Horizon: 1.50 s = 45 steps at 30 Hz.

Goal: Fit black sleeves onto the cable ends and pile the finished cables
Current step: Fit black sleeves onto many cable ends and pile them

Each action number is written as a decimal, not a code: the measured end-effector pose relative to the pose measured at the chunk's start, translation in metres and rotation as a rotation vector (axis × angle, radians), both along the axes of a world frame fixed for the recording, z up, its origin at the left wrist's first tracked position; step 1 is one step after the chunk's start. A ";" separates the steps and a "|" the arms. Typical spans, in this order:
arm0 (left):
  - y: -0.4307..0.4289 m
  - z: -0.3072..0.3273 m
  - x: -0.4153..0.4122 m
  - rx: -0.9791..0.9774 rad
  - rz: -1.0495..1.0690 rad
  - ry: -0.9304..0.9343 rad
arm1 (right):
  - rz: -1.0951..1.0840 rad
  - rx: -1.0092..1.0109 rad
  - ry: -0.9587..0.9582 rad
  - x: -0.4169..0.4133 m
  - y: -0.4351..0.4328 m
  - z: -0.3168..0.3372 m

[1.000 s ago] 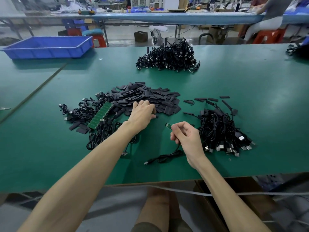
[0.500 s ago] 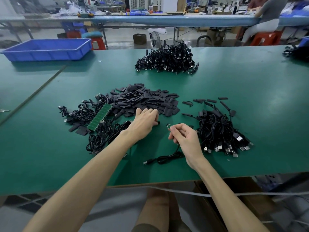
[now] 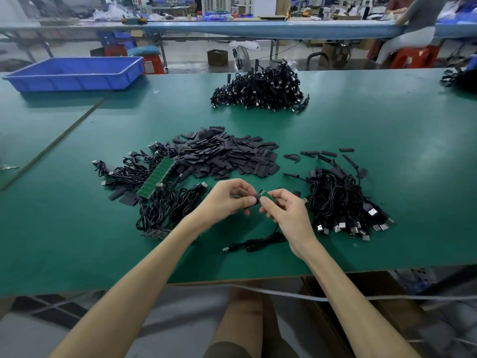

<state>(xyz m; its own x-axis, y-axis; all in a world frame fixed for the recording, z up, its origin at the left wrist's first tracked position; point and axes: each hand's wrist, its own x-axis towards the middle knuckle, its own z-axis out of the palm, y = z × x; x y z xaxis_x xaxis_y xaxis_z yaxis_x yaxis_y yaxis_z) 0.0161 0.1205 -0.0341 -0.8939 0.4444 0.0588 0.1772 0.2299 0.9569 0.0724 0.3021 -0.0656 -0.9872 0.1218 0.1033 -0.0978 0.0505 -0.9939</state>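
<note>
Above the green table, the left hand pinches a black sleeve at the small green end of a cable held in the right hand (its cord trails to the table). Loose sleeves lie just behind.

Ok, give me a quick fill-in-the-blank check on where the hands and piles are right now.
1. The left hand pinches a black ____ between thumb and fingers.
2. The right hand holds the cable end with a small ____ circuit board.
3. The loose sleeve pile lies ____ of the hands on the table.
4. The tray at far left is ____ in colour.

Missing words: sleeve; green; beyond; blue
</note>
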 end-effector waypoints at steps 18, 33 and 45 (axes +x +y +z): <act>-0.003 -0.019 0.019 -0.211 0.240 0.613 | -0.009 -0.041 0.048 0.002 0.000 0.003; -0.004 -0.018 0.021 -0.217 0.172 0.560 | -0.025 -0.097 0.027 0.002 0.001 0.002; -0.001 -0.019 0.022 -0.267 0.194 0.557 | -0.046 -0.105 0.031 0.002 0.004 -0.001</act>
